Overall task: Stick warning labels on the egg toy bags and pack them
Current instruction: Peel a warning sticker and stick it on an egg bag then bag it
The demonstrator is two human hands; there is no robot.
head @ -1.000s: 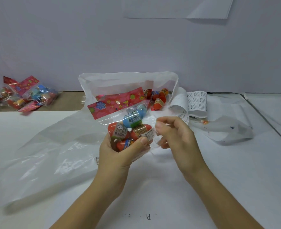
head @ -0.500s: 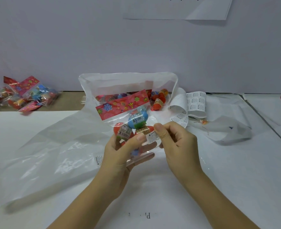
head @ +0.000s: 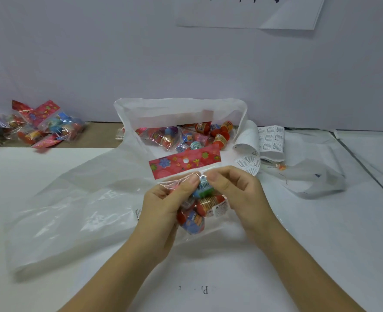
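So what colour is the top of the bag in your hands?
The bag has a red top with little flowers; head view.

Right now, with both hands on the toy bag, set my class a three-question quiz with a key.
1. True or false: the left hand and right hand both hold the egg toy bag.
2. The label sheets lie: A inside the big white bag; B right of it; C left of it.
3. Fill in: the warning label on the held bag is ____ in colour.
Key: 1 true; 2 B; 3 white.
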